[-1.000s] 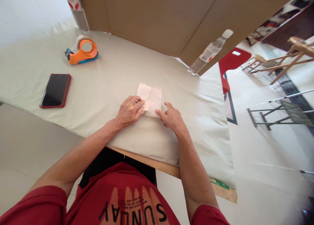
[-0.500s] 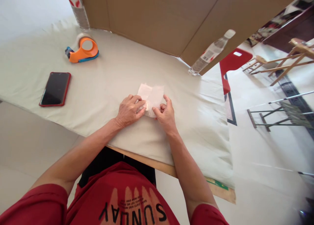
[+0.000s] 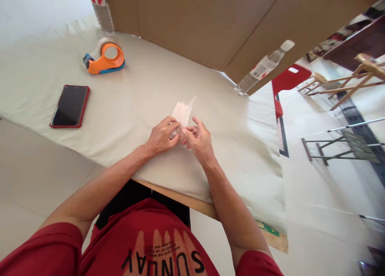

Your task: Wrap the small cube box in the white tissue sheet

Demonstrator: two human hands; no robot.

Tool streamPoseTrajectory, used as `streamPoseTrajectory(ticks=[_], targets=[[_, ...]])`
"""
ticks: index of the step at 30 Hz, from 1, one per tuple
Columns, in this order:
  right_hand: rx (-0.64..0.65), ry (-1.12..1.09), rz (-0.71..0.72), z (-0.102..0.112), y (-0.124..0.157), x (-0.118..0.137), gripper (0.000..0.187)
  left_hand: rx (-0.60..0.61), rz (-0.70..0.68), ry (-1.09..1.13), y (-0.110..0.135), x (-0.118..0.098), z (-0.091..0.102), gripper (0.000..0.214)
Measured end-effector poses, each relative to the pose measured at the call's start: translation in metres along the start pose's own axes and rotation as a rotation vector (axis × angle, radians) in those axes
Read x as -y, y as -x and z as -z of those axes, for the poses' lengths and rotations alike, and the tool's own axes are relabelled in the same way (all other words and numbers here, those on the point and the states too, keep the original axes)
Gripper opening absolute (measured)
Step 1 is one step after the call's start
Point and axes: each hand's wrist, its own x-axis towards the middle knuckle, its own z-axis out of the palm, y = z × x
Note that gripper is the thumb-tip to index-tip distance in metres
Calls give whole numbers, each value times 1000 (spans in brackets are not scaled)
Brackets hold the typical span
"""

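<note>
A thin white sheet of tissue paper [image 3: 181, 111] lies on the cloth in front of me, its right side lifted and bent over toward the left. My left hand [image 3: 164, 134] has its fingers curled on the lower left part of the sheet, holding it. Close beside it, my right hand [image 3: 198, 141] pinches the sheet's near right edge between thumb and fingers, with the index knuckle raised. The fingers hide the lower part of the paper, and whether something lies under the left fingertips I cannot make out.
A phone in a red case [image 3: 69, 106] and an orange tape dispenser [image 3: 110, 59] lie on the cloth-covered table [image 3: 135, 91] to the left. Behind stands a large cardboard panel [image 3: 192, 23], with a water bottle [image 3: 264, 67] at right and another bottle [image 3: 104, 13] at left.
My right hand has moved left, folding the right side of the tissue paper up and over toward my left hand. The left hand stays on the paper.
</note>
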Motion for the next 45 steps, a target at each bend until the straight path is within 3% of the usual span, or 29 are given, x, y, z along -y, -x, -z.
streamPoseTrajectory(ticks=[4, 6, 10, 14, 17, 21, 27, 29, 33, 38, 40, 45], targets=[[115, 77, 93, 1, 2, -2, 70, 10, 105, 219, 0, 2, 3, 51], [152, 152, 135, 2, 1, -2, 70, 9, 158, 271, -1, 1, 4, 53], [218, 253, 217, 5, -1, -1, 72, -33, 211, 170, -2, -5, 2, 44], [261, 134, 246, 11, -5, -7, 69, -53, 157, 101, -2, -6, -3, 49], [145, 61, 267, 17, -10, -12, 58, -44, 134, 81, -1, -5, -5, 52], [-66, 149, 356, 23, -22, -15, 50, -28, 148, 35, 2, -6, -4, 52], [55, 294, 426, 19, -47, -21, 50, -23, -32, -165, 3, -8, -3, 44], [47, 255, 407, 20, -53, -24, 48, -12, -81, -195, 2, -6, -3, 38], [-127, 154, 241, 32, -63, -28, 45, -13, -97, -203, 2, -5, -3, 35], [-65, 49, -99, 34, -80, -27, 64, -38, -104, -226, 3, -7, -3, 34], [-44, 0, -127, 27, -88, -25, 63, -43, -119, -233, 3, -7, -3, 33], [11, -160, -54, 11, -106, -19, 39, -31, -133, -213, 1, -5, -3, 34]])
